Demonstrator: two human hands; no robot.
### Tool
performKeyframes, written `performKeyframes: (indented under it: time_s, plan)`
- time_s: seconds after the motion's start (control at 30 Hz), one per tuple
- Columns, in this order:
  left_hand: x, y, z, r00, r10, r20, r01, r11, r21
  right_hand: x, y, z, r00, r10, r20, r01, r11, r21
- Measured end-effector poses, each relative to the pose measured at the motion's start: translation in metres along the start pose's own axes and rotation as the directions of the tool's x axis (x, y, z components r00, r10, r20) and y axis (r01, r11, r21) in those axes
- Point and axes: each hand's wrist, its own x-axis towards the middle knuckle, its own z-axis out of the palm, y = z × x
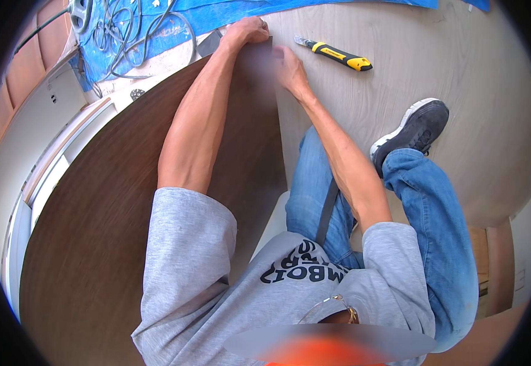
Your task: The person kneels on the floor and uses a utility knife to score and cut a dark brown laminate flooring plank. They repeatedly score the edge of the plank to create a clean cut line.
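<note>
A large dark brown wood-grain panel stretches along my left side and narrows to a corner at the far end. At that corner my left hand is closed, its fingers curled over the panel's edge. Just to the right, my right hand is closed at the panel's right edge, thumb and fingertips pinched together there. Its fingertips are partly blurred, so the exact hold is hard to see. Right of my hands, a yellow and black utility knife lies on a pale wood-grain surface, touched by neither hand.
Blue sheeting spreads along the far side, with a tangled grey cable on it at the far left. White framing runs left of the panel. My leg and dark shoe rest on the pale surface at right.
</note>
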Motion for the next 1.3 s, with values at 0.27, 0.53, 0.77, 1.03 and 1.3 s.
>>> performKeyframes:
  time_s: [0.27, 0.53, 0.77, 1.03, 1.3]
  plan:
    - [-0.006, -0.003, -0.007, 0.997, 0.016, 0.078, -0.005, 0.989, -0.147, -0.024, -0.011, 0.025, 0.912, 0.071, -0.404, -0.069, 0.997, 0.018]
    - [-0.009, -0.002, -0.005, 0.997, 0.011, 0.075, 0.001, 0.988, -0.155, -0.012, -0.002, 0.014, 0.979, -0.002, -0.204, -0.037, 0.982, -0.187]
    - [-0.020, 0.005, -0.005, 1.000, -0.018, 0.016, 0.020, 0.989, -0.148, -0.004, -0.009, 0.001, 0.991, 0.121, -0.061, -0.131, 0.973, -0.189]
    - [-0.010, -0.009, 0.008, 0.997, -0.059, -0.055, 0.048, 0.982, -0.184, -0.050, -0.047, -0.009, 0.948, -0.276, -0.158, 0.203, 0.908, -0.366]
    - [-0.023, 0.005, 0.014, 0.928, 0.023, -0.372, -0.024, 1.000, 0.002, -0.021, -0.051, -0.101, 0.807, -0.498, -0.317, 0.200, 0.736, -0.647]
